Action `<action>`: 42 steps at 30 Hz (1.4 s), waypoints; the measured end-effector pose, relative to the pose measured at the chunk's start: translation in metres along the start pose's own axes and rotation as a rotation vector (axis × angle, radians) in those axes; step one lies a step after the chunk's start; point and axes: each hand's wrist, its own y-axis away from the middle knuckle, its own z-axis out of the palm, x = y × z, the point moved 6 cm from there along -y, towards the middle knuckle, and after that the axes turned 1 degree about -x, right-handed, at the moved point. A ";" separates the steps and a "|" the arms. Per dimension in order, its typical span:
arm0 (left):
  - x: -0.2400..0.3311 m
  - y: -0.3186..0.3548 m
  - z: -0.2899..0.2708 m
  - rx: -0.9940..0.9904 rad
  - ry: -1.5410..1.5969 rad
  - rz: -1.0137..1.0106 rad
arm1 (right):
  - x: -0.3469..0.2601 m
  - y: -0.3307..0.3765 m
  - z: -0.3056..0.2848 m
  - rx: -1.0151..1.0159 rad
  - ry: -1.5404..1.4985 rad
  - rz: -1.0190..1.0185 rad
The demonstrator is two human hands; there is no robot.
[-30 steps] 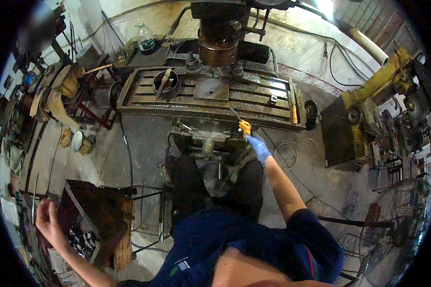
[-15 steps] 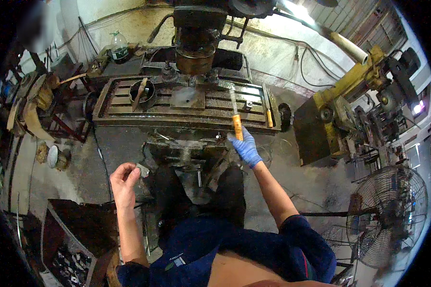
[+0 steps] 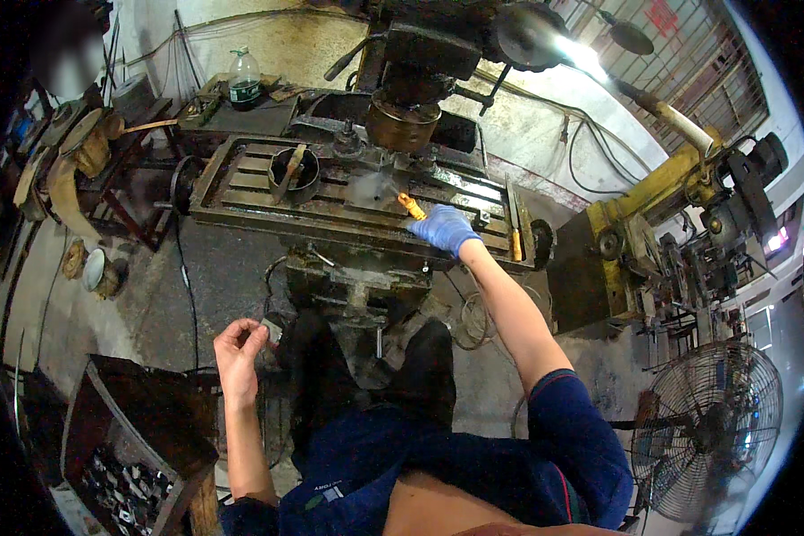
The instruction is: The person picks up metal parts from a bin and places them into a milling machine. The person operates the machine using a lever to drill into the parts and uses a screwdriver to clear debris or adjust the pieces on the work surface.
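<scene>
Here, tool juts from right hand.

The slotted milling table is metal, glossy in patches. The orange tool looks plastic; the blue glove, matt cloth.

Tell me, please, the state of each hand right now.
Left hand: closed, pinching a small grey piece.
Right hand: closed, gloved, holding a yellow-orange tool.

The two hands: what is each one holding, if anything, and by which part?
Left hand: a small grey piece, pinched at its left edge. Gloved right hand: an orange tool, gripped at its near end.
</scene>
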 end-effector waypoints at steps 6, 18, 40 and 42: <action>-0.006 -0.010 0.020 -0.049 0.030 -0.051 | 0.004 0.002 -0.024 0.036 -0.051 0.085; -0.006 -0.028 0.077 -0.187 -0.017 -0.050 | 0.014 0.016 -0.025 -0.001 -0.214 -0.022; -0.018 -0.217 0.258 -0.221 -1.285 0.558 | 0.081 0.044 0.061 0.004 -1.147 -0.229; -0.015 -0.222 0.256 -0.270 -1.354 0.562 | 0.080 0.030 0.092 -0.017 -0.915 -0.144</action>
